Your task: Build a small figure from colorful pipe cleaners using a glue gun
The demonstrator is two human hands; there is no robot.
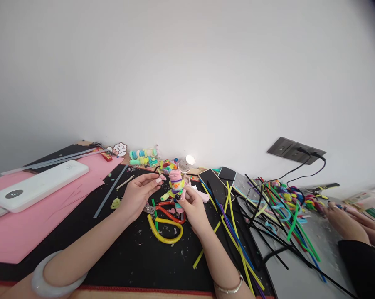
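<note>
A small figure made of fuzzy, colourful material (176, 185), with a pink top and a yellow, purple and green middle, stands upright in front of me. My right hand (192, 205) grips its lower part from the right, thumb and fingers closed on it. To its left, my left hand (142, 193) is raised in a pinch beside a small pinkish bit and a dark curl, too small to name. Below both hands lies a cutting tool with looped yellow and red handles (165, 241); its metal part shows partly beside my left hand.
Pipe cleaners (234, 232) spread over the black mat (137, 261) and grey surface at right. A white power bank (40, 185) rests on pink sheets (16, 241). Phones (213, 185) and a paper cup (185, 165) stand near the wall. Another person's hands (346, 222) are at far right.
</note>
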